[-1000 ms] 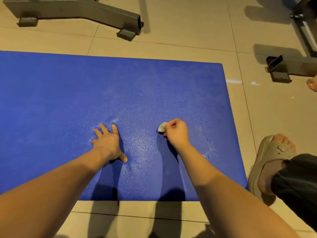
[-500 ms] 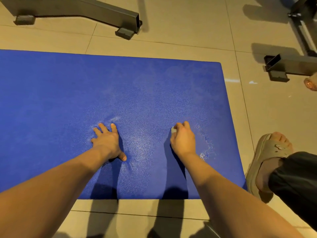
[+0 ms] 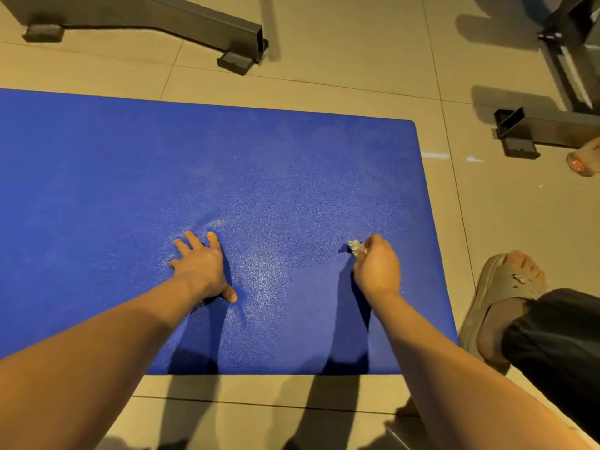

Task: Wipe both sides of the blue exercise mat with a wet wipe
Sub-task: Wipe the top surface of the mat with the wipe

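Head view. Blue mat (image 3: 130, 190) lies flat on the tiled floor (image 3: 357, 60), filling the frame from 9 o'clock to about 3; its right-hand end and near edge are both in sight.

Left hand (image 3: 201, 267), just left of centre: palm down, fingers straight and spread toward 12, thumb out toward 4, gripping nothing. The mat dimples around the fingertips, so I judge it is bearing down to pin the mat against the pull of the wiping.

Right hand (image 3: 376, 267), at 3 o'clock of the left and well apart from it: fingers curled, pinching a small balled wet wipe (image 3: 355, 246) that pokes out at the hand's 11 o'clock and touches the mat. Balled up small, probably to give a firm scrubbing point.

Faint sheen on the mat between the two hands, likely damp from the wipe. Judgement: top face in progress near this end; underside not yet reachable with the mat lying flat.

Metal frame (image 3: 162, 17) at 11 o'clock, a second frame foot (image 3: 519, 131) at 2. A foot in a sandal (image 3: 500, 287) on the floor at 4, just beside the mat's right edge
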